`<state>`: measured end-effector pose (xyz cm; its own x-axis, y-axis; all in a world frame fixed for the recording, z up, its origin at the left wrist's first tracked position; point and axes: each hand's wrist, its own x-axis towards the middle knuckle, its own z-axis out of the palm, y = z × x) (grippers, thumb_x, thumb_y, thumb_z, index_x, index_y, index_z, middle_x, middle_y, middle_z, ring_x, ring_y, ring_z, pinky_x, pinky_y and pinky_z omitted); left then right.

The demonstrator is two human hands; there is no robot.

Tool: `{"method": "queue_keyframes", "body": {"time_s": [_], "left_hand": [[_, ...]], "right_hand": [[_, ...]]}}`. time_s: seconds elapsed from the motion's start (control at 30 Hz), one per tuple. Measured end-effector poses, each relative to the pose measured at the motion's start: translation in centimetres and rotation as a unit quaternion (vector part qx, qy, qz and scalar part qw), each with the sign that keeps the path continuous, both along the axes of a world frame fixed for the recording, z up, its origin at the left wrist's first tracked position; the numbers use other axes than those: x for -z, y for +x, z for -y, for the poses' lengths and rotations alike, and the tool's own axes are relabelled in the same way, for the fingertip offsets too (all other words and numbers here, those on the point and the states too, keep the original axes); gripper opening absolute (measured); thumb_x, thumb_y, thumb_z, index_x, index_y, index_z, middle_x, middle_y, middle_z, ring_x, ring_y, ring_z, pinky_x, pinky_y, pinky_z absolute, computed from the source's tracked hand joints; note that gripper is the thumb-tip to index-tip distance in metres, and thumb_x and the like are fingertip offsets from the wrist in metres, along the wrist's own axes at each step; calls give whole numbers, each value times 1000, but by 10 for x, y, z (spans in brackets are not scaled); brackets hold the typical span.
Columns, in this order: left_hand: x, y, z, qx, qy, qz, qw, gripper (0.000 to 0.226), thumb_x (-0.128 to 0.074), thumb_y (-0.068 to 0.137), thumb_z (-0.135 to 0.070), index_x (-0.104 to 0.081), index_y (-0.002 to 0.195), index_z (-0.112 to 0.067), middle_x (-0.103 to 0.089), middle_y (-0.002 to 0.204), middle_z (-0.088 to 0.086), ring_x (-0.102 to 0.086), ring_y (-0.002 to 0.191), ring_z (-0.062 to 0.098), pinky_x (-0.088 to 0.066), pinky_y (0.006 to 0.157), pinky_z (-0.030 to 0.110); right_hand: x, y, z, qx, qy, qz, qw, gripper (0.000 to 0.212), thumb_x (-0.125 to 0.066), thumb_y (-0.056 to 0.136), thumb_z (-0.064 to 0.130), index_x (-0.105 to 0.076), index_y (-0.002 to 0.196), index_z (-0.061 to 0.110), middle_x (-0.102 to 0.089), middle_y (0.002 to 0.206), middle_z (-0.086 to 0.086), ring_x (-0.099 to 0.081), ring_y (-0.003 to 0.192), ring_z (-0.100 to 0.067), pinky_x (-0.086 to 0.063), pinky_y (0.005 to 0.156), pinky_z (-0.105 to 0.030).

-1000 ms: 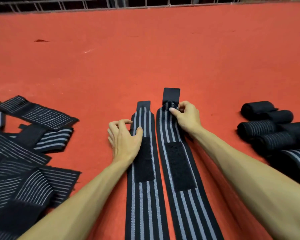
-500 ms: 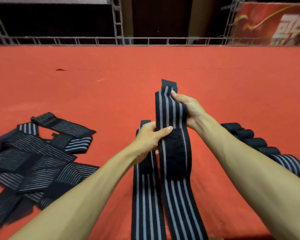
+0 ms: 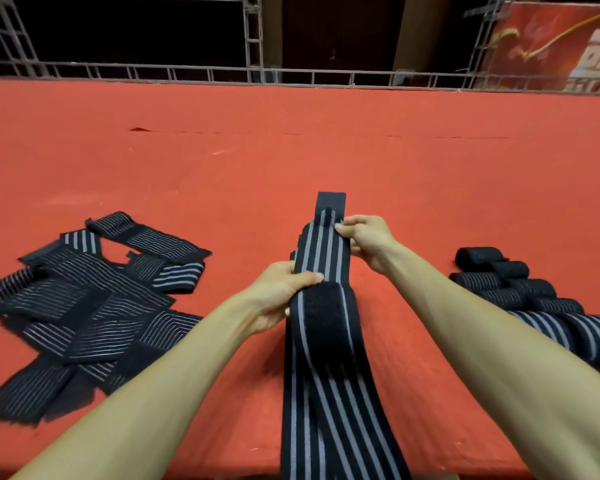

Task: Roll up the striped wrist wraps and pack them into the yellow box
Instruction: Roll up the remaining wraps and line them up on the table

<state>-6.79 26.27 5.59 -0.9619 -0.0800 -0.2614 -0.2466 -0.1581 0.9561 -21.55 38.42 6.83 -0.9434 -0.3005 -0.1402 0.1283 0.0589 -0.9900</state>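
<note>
A long black wrist wrap with grey stripes (image 3: 321,261) is lifted off the red mat, its plain black tab pointing away from me. My right hand (image 3: 364,240) pinches its far end just below the tab. My left hand (image 3: 281,292) grips its left edge beside the black velcro patch (image 3: 323,317). A second striped wrap (image 3: 298,410) lies flat underneath, mostly hidden by the lifted one. No yellow box is in view.
A loose pile of flat striped wraps (image 3: 84,313) lies on the left of the red mat (image 3: 326,150). Several rolled wraps (image 3: 520,292) sit at the right. A metal railing (image 3: 187,72) borders the mat's far edge, with a red banner (image 3: 561,46) beyond.
Both hands have picked the right-hand wrap up from the mat and now hold it over the left-hand one. The camera has tilted up, bringing the railing and banner into view.
</note>
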Motion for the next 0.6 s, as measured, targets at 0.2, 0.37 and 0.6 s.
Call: {"method": "queue_keyframes", "body": {"time_s": [0.2, 0.37, 0.6], "left_hand": [[66, -37, 26, -32, -162, 22, 986, 37, -67, 89, -11, -52, 122, -4, -68, 102, 8, -66, 78, 17, -51, 62, 21], [85, -85, 51, -140, -151, -36, 978, 32, -62, 93, -13, -51, 123, -10, -58, 83, 1, -55, 61, 9, -48, 56, 23], [111, -153, 71, -174, -301, -73, 935, 19, -64, 92, -13, -71, 109, -9, -65, 73, 2, -52, 47, 8, -44, 52, 22]], "right_hand": [[63, -34, 9, 17, 88, -29, 996, 11, -73, 83, 0, -63, 85, 6, -63, 88, -13, -62, 81, -23, -54, 66, -31], [89, -59, 26, 47, 118, -41, 991, 15, -82, 74, 9, -69, 72, 16, -68, 77, -3, -61, 68, -15, -48, 62, -28], [119, -90, 53, 59, 167, -99, 979, 14, -84, 73, 19, -71, 72, 23, -73, 84, 3, -67, 82, -12, -55, 80, -31]]}}
